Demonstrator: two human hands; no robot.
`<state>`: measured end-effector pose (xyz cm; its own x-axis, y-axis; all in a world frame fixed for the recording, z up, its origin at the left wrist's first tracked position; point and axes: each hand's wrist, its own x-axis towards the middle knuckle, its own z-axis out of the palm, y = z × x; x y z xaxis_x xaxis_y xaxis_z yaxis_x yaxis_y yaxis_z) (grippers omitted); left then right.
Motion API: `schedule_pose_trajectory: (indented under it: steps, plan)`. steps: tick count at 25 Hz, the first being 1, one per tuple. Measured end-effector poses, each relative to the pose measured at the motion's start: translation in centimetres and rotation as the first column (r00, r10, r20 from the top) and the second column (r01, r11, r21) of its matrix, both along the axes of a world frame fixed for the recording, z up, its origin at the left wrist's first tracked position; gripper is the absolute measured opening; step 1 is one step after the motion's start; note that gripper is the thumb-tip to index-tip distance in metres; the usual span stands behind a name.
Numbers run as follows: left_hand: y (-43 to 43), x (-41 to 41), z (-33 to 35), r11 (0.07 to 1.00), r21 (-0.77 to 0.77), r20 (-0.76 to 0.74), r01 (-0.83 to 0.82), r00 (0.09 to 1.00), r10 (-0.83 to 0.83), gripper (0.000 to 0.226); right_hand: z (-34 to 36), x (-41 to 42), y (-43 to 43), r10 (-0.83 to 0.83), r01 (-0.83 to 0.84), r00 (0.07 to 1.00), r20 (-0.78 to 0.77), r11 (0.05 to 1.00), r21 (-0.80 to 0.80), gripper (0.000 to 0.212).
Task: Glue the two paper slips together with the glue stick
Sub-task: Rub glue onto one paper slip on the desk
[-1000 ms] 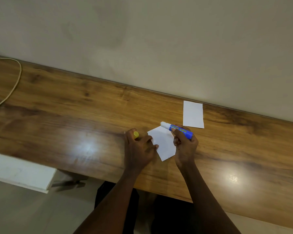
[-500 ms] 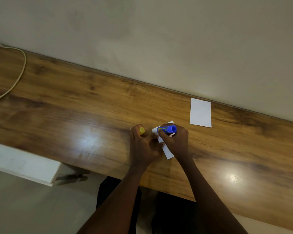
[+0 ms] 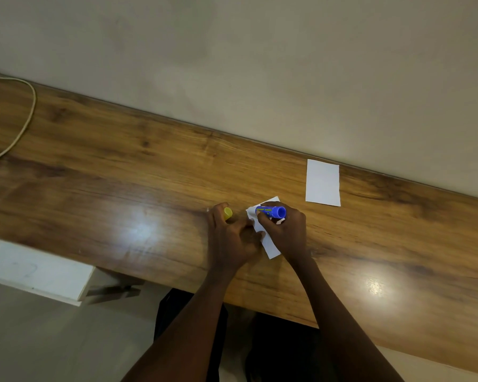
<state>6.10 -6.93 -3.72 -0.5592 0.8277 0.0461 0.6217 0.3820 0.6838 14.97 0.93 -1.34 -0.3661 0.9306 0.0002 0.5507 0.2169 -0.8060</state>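
A white paper slip (image 3: 269,245) lies tilted on the wooden desk (image 3: 122,175), mostly covered by both hands. My right hand (image 3: 286,230) grips a blue glue stick (image 3: 271,211) lying nearly flat, its tip pointing left onto the slip's upper left part. My left hand (image 3: 229,238) presses its fingers on the slip's left edge and holds the yellow cap (image 3: 228,213) between thumb and forefinger. A second white paper slip (image 3: 322,182) lies flat near the wall, up and to the right of the hands.
A beige cable (image 3: 25,117) curves across the desk's far left. The wall runs along the desk's back edge. A white board (image 3: 36,271) sits below the desk's front edge at the left. Two bright light reflections show on the desk top.
My right hand has brought the glue stick down and left onto the slip, moving over it. The left hand keeps holding the slip and cap. The head camera has shifted slightly.
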Motion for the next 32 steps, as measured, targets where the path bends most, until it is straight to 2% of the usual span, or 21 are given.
schedule_pose_trajectory:
  steps: [3, 11, 15, 20, 23, 26, 29, 32]
  plan:
    - [0.1, 0.0, -0.1, 1.0, 0.001, -0.003, -0.009, 1.0, 0.009, 0.035, 0.1, 0.0, 0.3, 0.014, -0.015, 0.999, 0.04, 1.0, 0.009, 0.02]
    - [0.3, 0.1, -0.3, 0.999, 0.012, -0.035, -0.039, 0.999, 0.039, 0.034, -0.3, 1.7, 2.3, -0.118, 0.115, 0.988, 0.102, 0.993, 0.035, 0.024]
    - [0.2, 0.1, -0.4, 0.999, 0.026, -0.068, -0.031, 0.997, 0.033, 0.035, -0.7, 2.1, 2.9, -0.132, 0.129, 0.987, 0.096, 0.991, 0.029, 0.027]
    - [0.3, 0.3, -0.3, 0.999, -0.007, -0.079, -0.033, 0.996, 0.032, 0.038, -0.5, 2.7, 0.8, -0.185, 0.187, 0.982, -0.036, 0.98, 0.067, 0.041]
    - [0.3, 0.1, -0.4, 0.999, -0.021, -0.087, -0.031, 0.996, 0.029, 0.039, -1.2, 2.5, -2.9, -0.114, 0.1, 0.989, 0.092, 0.985, 0.142, 0.054]
    - [0.1, 0.2, -0.5, 0.999, -0.002, -0.079, -0.036, 0.996, 0.036, 0.036, -1.8, 1.7, -4.3, -0.063, 0.034, 0.963, 0.26, 0.993, 0.115, 0.046]
    - [0.2, 0.2, -0.8, 0.997, 0.048, -0.053, -0.059, 0.997, 0.061, 0.025, -1.4, 1.5, -2.6, 0.027, -0.021, 0.959, 0.282, 0.999, -0.025, 0.05]
    - [0.3, 0.1, -1.0, 0.996, 0.056, -0.046, -0.07, 0.996, 0.073, 0.02, -0.6, 2.4, 0.5, 0.255, -0.247, 0.927, 0.275, 0.967, -0.066, 0.051]
